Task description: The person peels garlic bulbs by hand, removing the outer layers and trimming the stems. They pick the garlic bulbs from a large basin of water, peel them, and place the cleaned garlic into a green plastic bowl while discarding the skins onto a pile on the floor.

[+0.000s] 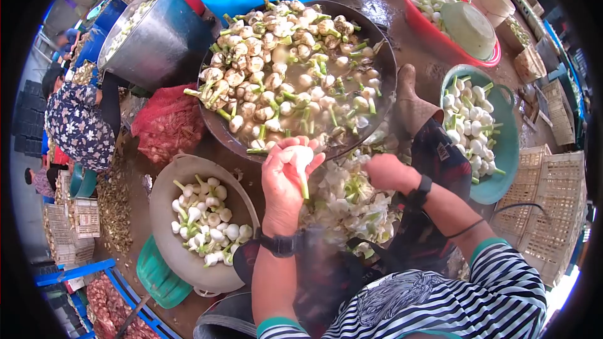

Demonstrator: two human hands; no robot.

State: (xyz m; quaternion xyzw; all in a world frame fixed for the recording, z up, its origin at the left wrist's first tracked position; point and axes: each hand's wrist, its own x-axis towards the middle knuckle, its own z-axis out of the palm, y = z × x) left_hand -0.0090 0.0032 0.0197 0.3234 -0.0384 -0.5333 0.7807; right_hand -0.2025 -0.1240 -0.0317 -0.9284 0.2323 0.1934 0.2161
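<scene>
Left hand (286, 172), fingers pinching a garlic bulb (302, 158); right hand (389, 172) (fingers curled, contents hidden) at three o'clock; wide pan (390, 81) at twelve.

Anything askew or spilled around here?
Two things: loose peelings lie heaped near the right hand, no container visible around them; and a pale green basin sits tilted, not level, in the red tub. No damage stands out.

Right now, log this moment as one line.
Left hand: holding white bulb | Right hand: curled, contents hidden, near peelings | Ahead: wide pan of bulbs
</scene>
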